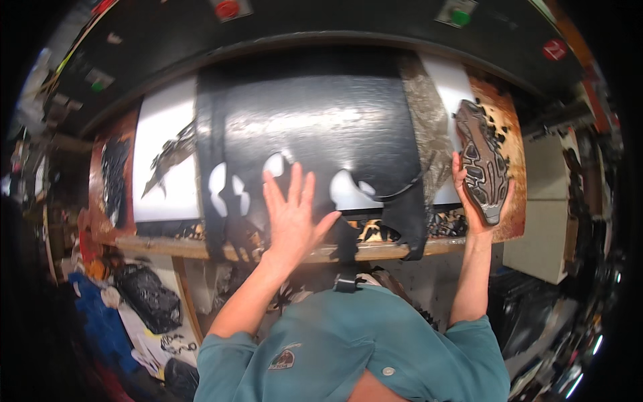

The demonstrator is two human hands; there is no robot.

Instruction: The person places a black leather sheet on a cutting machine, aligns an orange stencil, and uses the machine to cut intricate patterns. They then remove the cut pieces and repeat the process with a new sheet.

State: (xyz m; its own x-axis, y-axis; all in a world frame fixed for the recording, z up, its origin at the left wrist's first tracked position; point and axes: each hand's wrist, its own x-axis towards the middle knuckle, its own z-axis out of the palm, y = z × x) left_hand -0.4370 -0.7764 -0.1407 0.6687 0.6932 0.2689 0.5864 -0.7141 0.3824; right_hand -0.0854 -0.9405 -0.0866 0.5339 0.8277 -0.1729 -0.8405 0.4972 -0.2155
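My left hand [292, 213] lies with fingers spread over the front part of a glossy black sheet [301, 114]. Cut-out holes [218, 187] near the sheet's front edge let a white board show through, and ragged strips hang from that edge. On the right, my right hand [483, 213] grips a sole-shaped cutting die [480, 164] from below and the sides. The die is brownish, with dark curved blades inside its outline, and its long side points away from me. It is over the board's right end; whether it touches the surface I cannot tell.
A dark press beam [321, 33] spans the far side, with a red button [228, 9] and a green button [460, 17]. Black scraps [115, 181] lie at the left end. A wooden edge [362, 252] runs along the front. Black bags [149, 295] sit low on the left.
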